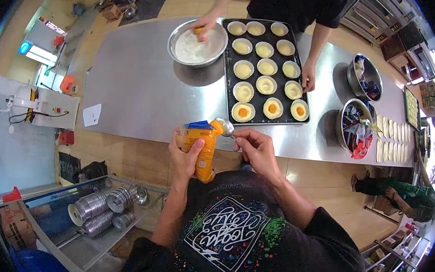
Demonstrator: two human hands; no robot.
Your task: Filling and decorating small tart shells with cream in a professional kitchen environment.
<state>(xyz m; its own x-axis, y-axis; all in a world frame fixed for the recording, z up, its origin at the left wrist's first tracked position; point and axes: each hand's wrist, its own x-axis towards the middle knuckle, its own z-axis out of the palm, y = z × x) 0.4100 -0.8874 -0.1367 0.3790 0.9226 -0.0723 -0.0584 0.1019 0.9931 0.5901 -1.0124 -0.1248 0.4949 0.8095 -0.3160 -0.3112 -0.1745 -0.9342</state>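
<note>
My left hand (184,156) is wrapped round an orange pouch (207,152) with a blue top, tilted so its mouth faces right. A shiny metal spoon (225,128) is pinched in my right hand (258,150). Its bowl sits right at the pouch's mouth, where some orange filling (218,126) shows. Just beyond lies a black baking tray (254,57) with rows of pale dough rounds (266,85) in white paper cups. Orange filling sits in the middle of the three nearest rounds (272,108).
Across the steel table (135,65), a co-worker's hand (206,25) reaches into a metal bowl (172,50) of white powder; the other hand (309,76) touches the tray's right edge. Two bowls of packaging (357,127) and long dough strips (391,140) lie right. Metal tins (93,207) stand lower left.
</note>
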